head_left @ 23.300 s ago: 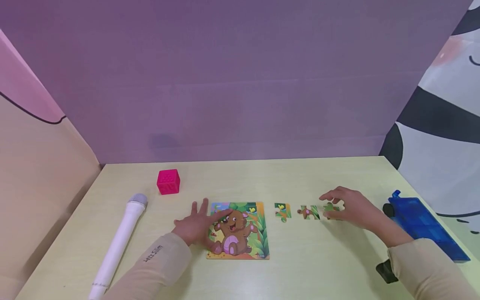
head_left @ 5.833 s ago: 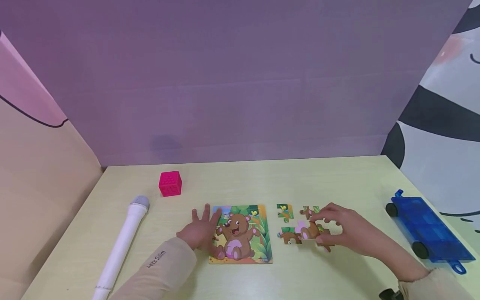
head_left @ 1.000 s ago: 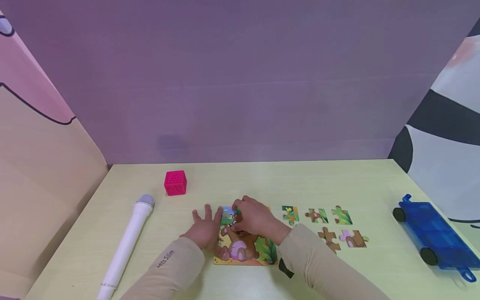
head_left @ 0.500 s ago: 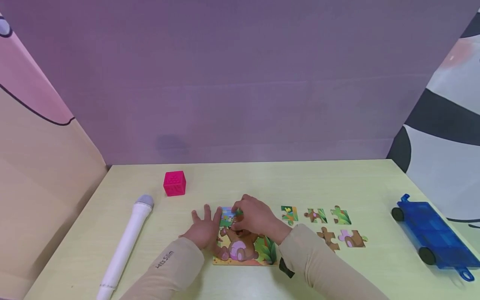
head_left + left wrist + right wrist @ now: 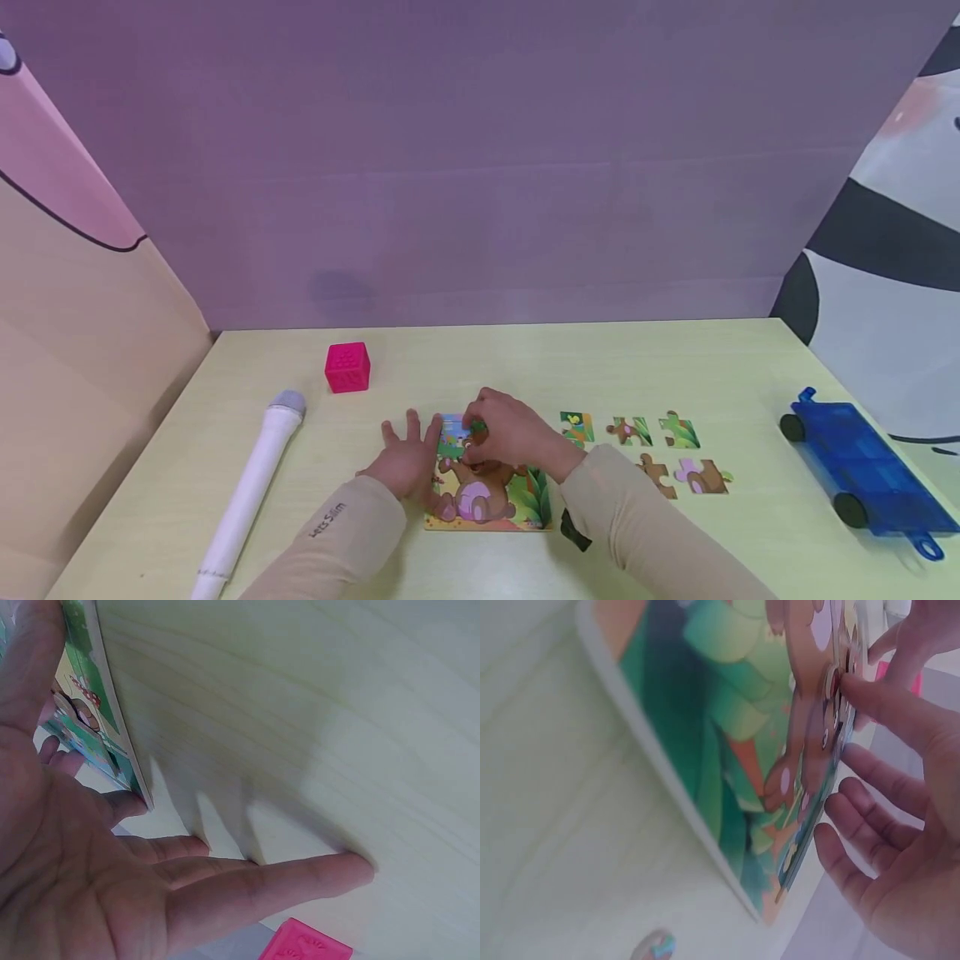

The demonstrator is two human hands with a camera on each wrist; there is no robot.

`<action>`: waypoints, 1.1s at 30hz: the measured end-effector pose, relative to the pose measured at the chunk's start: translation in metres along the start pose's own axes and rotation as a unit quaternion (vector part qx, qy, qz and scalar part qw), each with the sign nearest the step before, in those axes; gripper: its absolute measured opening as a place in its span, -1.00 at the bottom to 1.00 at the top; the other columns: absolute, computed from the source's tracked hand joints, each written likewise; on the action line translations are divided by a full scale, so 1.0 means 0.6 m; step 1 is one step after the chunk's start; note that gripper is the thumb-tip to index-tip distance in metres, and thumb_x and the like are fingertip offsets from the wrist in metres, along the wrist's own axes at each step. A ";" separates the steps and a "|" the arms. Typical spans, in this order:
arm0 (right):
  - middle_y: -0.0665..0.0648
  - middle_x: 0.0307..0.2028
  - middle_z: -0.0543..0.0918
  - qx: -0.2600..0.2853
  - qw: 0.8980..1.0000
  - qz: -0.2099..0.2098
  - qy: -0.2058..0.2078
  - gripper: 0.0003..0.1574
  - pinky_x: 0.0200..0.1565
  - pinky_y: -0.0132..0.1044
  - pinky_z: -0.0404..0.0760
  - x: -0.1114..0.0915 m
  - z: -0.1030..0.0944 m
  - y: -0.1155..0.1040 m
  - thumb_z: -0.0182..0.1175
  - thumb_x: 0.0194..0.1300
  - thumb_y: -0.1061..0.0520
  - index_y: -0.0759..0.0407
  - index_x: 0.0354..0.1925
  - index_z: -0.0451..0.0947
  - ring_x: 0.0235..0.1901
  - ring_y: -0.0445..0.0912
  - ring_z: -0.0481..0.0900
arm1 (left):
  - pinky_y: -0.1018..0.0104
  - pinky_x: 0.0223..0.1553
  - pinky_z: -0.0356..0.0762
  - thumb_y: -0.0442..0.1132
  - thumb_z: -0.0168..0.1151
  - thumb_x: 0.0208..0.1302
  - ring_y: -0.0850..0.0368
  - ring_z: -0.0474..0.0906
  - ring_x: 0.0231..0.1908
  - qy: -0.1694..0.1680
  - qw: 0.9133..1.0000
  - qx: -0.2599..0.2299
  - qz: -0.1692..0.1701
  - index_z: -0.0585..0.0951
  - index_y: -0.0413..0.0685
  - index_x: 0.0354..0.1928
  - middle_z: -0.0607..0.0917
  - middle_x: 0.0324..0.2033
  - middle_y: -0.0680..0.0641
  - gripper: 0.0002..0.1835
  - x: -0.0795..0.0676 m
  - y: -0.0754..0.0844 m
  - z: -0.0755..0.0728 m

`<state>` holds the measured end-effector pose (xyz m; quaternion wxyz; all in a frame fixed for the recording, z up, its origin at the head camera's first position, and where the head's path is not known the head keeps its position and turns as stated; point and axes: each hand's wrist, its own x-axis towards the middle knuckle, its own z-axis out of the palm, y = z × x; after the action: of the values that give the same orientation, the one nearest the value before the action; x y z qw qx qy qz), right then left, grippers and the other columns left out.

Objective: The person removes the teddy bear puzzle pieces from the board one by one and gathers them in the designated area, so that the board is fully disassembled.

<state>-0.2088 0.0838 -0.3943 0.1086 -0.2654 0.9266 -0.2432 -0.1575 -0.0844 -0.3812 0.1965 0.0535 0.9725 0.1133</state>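
Note:
A square puzzle board (image 5: 534, 505) with a brown cartoon bear lies flat on the table. My left hand (image 5: 405, 463) rests at the board's left side with its fingers spread; in the left wrist view the fingers (image 5: 277, 889) reach straight past the board's edge. Over the upper left part of the picture, my right hand (image 5: 512, 432) pinches a green-and-brown puzzle piece (image 5: 476, 433) between thumb and fingers. That hand partly hides the piece and the bear's head. In the right wrist view, the thumb (image 5: 900, 712) touches the picture's surface; the other fingers are loosely bent.
Several loose puzzle pieces lie right of the board, among them a green leaf piece (image 5: 679, 431) and a brown-and-purple piece (image 5: 703, 477). A white microphone (image 5: 251, 487) and a pink cube (image 5: 348, 367) are on the left. A blue wheeled toy (image 5: 866, 467) stands far right.
Earlier my right hand was among the loose pieces, where a second row was laid. A piece from that row has since come onto the board in my right hand. Hands barely move in the last second.

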 end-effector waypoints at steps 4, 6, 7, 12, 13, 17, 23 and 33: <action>0.00 -0.24 0.47 -0.013 1.000 -0.018 -0.005 -0.65 -0.11 -0.14 0.58 -0.005 -0.007 0.008 0.52 0.15 0.09 0.17 -0.12 0.68 -0.27 -0.12 0.47 | -0.67 -0.14 0.38 0.03 0.69 -0.10 -0.60 -0.10 0.46 0.002 1.000 -0.012 -0.002 0.13 -0.09 0.57 0.02 0.53 -0.38 0.25 0.000 -0.002 0.001; -0.01 -0.23 0.48 -0.021 1.000 -0.024 -0.003 -0.64 -0.14 -0.16 0.57 -0.010 -0.012 0.012 0.52 0.16 0.08 0.16 -0.11 0.68 -0.29 -0.13 0.47 | -0.68 -0.14 0.37 0.01 0.71 -0.12 -0.59 -0.11 0.46 0.004 1.000 -0.022 -0.004 0.13 -0.09 0.57 0.02 0.54 -0.38 0.26 -0.001 -0.003 0.002; -0.01 -0.22 0.48 -0.023 0.999 -0.027 -0.001 -0.64 -0.15 -0.17 0.56 -0.014 -0.015 0.014 0.52 0.17 0.08 0.16 -0.09 0.68 -0.29 -0.13 0.47 | -0.68 -0.13 0.37 0.00 0.71 -0.13 -0.58 -0.12 0.47 0.004 1.000 -0.029 -0.006 0.14 -0.08 0.58 0.01 0.54 -0.37 0.26 -0.001 -0.003 0.002; 0.00 -0.17 0.52 -0.042 0.998 -0.042 0.007 -0.63 -0.13 -0.16 0.59 -0.037 -0.033 0.024 0.51 0.19 0.07 0.16 -0.07 0.68 -0.23 -0.08 0.53 | -0.69 -0.12 0.35 -0.03 0.70 -0.11 -0.57 -0.13 0.47 0.007 0.999 -0.033 -0.007 0.14 -0.08 0.58 0.00 0.54 -0.37 0.24 -0.002 -0.004 0.002; 0.00 -0.15 0.53 -0.047 0.998 -0.044 0.007 -0.62 -0.12 -0.15 0.60 -0.043 -0.037 0.025 0.51 0.19 0.06 0.16 -0.06 0.68 -0.21 -0.08 0.54 | -0.69 -0.12 0.35 -0.04 0.70 -0.10 -0.57 -0.13 0.47 0.007 0.999 -0.034 -0.007 0.13 -0.08 0.58 0.00 0.55 -0.37 0.24 -0.002 -0.004 0.002; 0.02 -0.12 0.55 -0.054 0.997 -0.046 0.002 -0.57 -0.11 -0.14 0.61 -0.068 -0.051 0.033 0.52 0.18 0.03 0.16 -0.03 0.68 -0.21 -0.07 0.54 | -0.70 -0.12 0.34 -0.06 0.71 -0.11 -0.58 -0.14 0.47 0.007 0.999 -0.037 -0.006 0.13 -0.09 0.58 -0.01 0.55 -0.38 0.25 -0.002 -0.008 0.003; -0.03 -0.12 0.56 -0.038 0.999 -0.033 0.012 -0.57 -0.10 -0.15 0.63 -0.109 -0.067 0.055 0.54 0.15 -0.01 0.08 -0.04 0.68 -0.15 -0.07 0.58 | -0.70 -0.12 0.33 -0.05 0.72 -0.13 -0.59 -0.16 0.47 0.004 0.999 -0.035 -0.004 0.11 -0.09 0.58 -0.03 0.55 -0.39 0.28 0.000 -0.013 0.004; -0.07 -0.13 0.55 -0.015 0.998 -0.054 0.038 -0.60 -0.18 -0.23 0.60 -0.188 -0.086 0.110 0.52 0.16 -0.08 0.00 -0.07 0.67 -0.20 -0.12 0.55 | -0.67 -0.11 0.36 -0.04 0.70 -0.10 -0.60 -0.17 0.47 -0.006 1.000 -0.027 -0.005 0.10 -0.09 0.59 -0.05 0.55 -0.39 0.26 0.002 -0.014 0.002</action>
<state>-0.1603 0.2142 -0.3755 0.0558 -0.3069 0.9181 -0.2445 -0.1588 -0.0918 -0.3847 0.2041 0.0440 0.9682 0.1378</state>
